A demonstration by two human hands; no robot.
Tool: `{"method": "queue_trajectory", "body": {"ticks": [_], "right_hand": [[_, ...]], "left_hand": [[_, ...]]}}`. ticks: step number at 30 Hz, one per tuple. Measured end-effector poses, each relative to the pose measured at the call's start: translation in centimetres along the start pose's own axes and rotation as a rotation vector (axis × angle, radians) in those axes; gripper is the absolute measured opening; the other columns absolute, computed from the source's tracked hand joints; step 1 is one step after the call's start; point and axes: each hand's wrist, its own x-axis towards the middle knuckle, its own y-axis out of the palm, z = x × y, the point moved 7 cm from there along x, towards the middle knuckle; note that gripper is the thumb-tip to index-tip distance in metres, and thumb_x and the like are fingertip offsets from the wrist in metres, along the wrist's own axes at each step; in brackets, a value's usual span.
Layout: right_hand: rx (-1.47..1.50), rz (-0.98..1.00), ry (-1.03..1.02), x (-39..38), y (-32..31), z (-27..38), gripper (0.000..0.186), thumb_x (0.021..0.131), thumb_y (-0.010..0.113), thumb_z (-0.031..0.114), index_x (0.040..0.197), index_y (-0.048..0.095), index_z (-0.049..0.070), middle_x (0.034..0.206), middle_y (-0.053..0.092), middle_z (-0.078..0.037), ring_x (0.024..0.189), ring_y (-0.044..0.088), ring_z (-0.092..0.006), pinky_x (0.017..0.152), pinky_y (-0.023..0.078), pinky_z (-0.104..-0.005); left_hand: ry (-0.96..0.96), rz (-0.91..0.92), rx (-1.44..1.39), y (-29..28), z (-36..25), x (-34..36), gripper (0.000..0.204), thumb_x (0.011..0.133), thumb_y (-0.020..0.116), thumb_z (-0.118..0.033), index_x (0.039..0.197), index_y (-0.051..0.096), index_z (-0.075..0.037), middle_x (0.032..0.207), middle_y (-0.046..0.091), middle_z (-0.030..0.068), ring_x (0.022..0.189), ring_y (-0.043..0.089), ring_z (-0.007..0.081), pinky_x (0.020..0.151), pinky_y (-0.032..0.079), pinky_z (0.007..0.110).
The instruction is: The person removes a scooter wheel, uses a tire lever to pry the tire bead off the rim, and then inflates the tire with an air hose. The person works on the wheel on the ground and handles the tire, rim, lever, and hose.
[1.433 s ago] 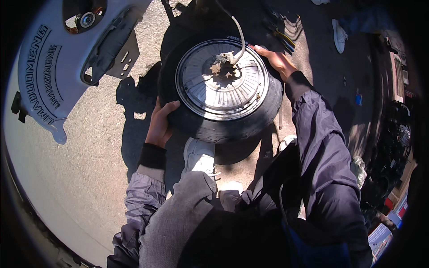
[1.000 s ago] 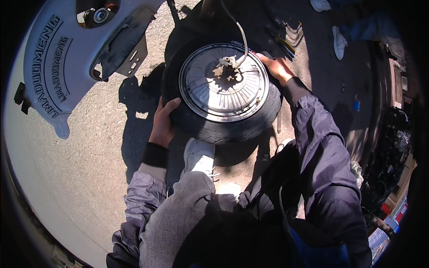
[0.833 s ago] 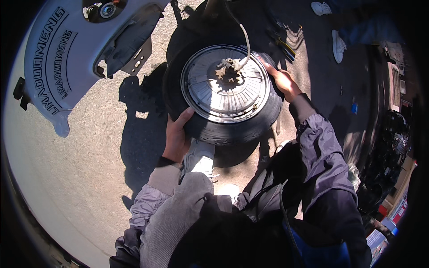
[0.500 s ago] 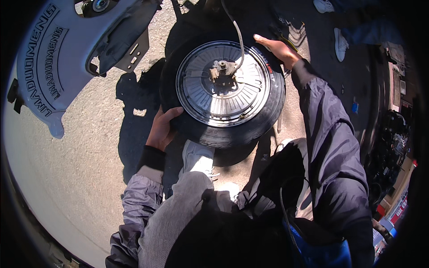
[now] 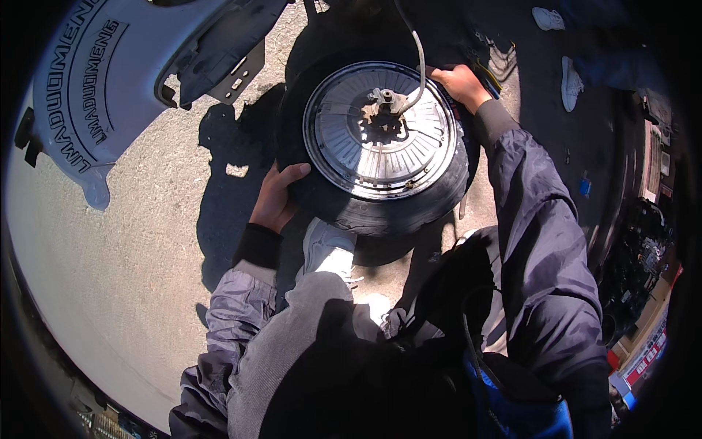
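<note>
A black tyre [image 5: 380, 212] on a ribbed silver hub motor [image 5: 380, 139] lies flat on the concrete, tilted slightly toward me. A grey cable [image 5: 418, 58] rises from the axle at its centre. My left hand [image 5: 276, 196] grips the tyre's near-left edge. My right hand [image 5: 459, 82] holds the far-right edge beside the silver rim. My white shoe [image 5: 327, 249] sits just under the tyre's near side.
A white vehicle body panel [image 5: 110, 80] with dark lettering and a metal bracket [image 5: 241, 69] lies at the upper left. Another person's white shoes [image 5: 569, 69] stand at the upper right. Tools and boxes [image 5: 643, 249] crowd the shaded right edge. Bare concrete [image 5: 124, 249] spreads on the left.
The wheel stays between both hands. My right hand slid along the far rim, and my left hand shifted back and forth on the near-left edge.
</note>
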Motion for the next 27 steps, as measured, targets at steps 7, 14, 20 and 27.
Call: {"method": "queue_trajectory", "body": {"ticks": [7, 14, 20, 27], "right_hand": [[0.226, 0.020, 0.116, -7.5, 0.1, 0.8, 0.099, 0.089, 0.084, 0.055, 0.149, 0.050, -0.017, 0.136, 0.069, -0.027, 0.123, 0.069, -0.0284, 0.109, 0.052, -0.0352], [0.677, -0.093, 0.296, -16.7, 4.0, -3.8, 0.076, 0.089, 0.086, 0.049, 0.128, 0.069, -0.014, 0.121, 0.076, -0.022, 0.110, 0.075, -0.0254, 0.098, 0.058, -0.0354], [0.862, -0.041, 0.264, -16.2, 5.1, -4.4, 0.060, 0.095, 0.083, 0.038, 0.127, 0.071, -0.011, 0.119, 0.078, -0.018, 0.101, 0.077, -0.0229, 0.095, 0.059, -0.0330], [1.130, -0.036, 0.326, -17.7, 6.9, -3.3, 0.054, 0.100, 0.077, 0.035, 0.134, 0.069, -0.005, 0.126, 0.076, -0.016, 0.106, 0.076, -0.0218, 0.097, 0.061, -0.0348]], "left_hand": [[0.007, -0.138, -0.070, 0.5, 0.2, -0.3, 0.045, 0.101, 0.075, -0.016, 0.138, 0.058, 0.002, 0.126, 0.073, 0.0140, 0.109, 0.075, 0.0255, 0.099, 0.062, 0.040], [0.035, -0.038, -0.117, 3.7, 1.0, -0.8, 0.040, 0.099, 0.075, -0.009, 0.134, 0.064, 0.007, 0.122, 0.076, 0.0175, 0.103, 0.078, 0.0285, 0.093, 0.065, 0.041], [0.083, -0.172, -0.066, 3.6, 0.9, -0.7, 0.032, 0.098, 0.075, -0.007, 0.124, 0.068, 0.009, 0.118, 0.076, 0.0203, 0.102, 0.078, 0.0296, 0.090, 0.066, 0.042], [0.129, -0.151, -0.033, 3.9, 0.7, -1.1, 0.045, 0.095, 0.077, -0.005, 0.133, 0.059, 0.011, 0.119, 0.074, 0.0215, 0.099, 0.078, 0.0318, 0.087, 0.067, 0.043]]}}
